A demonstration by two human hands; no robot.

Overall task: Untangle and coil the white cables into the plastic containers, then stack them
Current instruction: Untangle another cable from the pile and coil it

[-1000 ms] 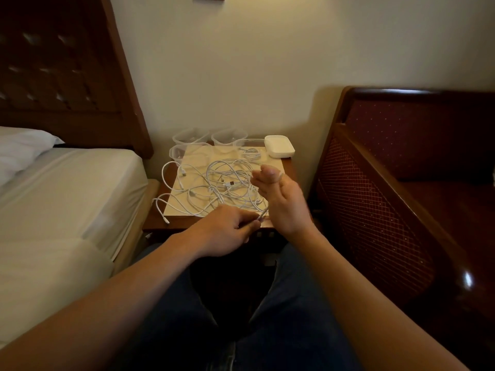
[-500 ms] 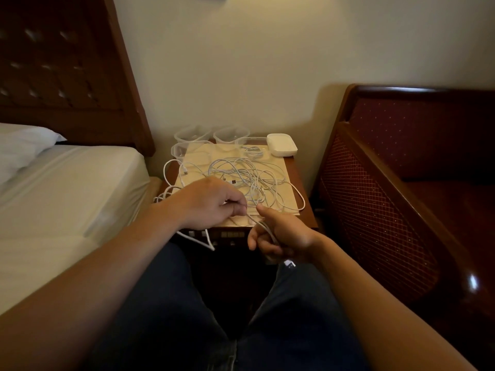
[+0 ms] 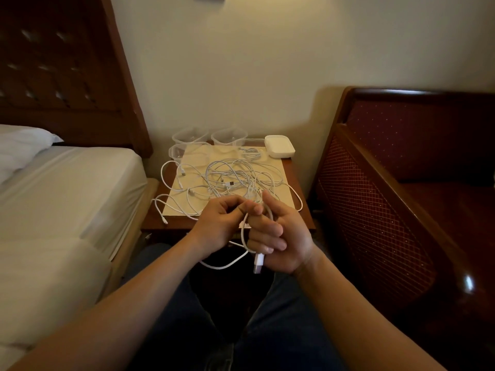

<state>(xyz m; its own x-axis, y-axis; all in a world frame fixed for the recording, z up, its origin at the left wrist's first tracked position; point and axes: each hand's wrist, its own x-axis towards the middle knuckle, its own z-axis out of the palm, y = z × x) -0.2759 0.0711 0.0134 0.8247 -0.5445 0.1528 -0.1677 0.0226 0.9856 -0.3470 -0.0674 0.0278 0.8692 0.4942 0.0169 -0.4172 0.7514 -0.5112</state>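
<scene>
Inspector: Your left hand [image 3: 219, 226] pinches a white cable [image 3: 244, 238] just off the nightstand's [image 3: 300, 207] front edge.

Operator: And your right?

Inspector: Your right hand [image 3: 284, 236] has its fingers curled round the same cable, the plug hanging below. The tangled cables [image 3: 233, 180] lie mid-surface; clear plastic containers [image 3: 190, 135] line the back edge, the white lid [image 3: 280, 145] at the back right corner.

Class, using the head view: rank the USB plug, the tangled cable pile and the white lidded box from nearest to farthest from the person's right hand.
1. USB plug: hanging just below the right hand.
2. Tangled cable pile: on the nightstand, just beyond the fingers.
3. White lidded box: nightstand's far right corner, by the wall.
</scene>
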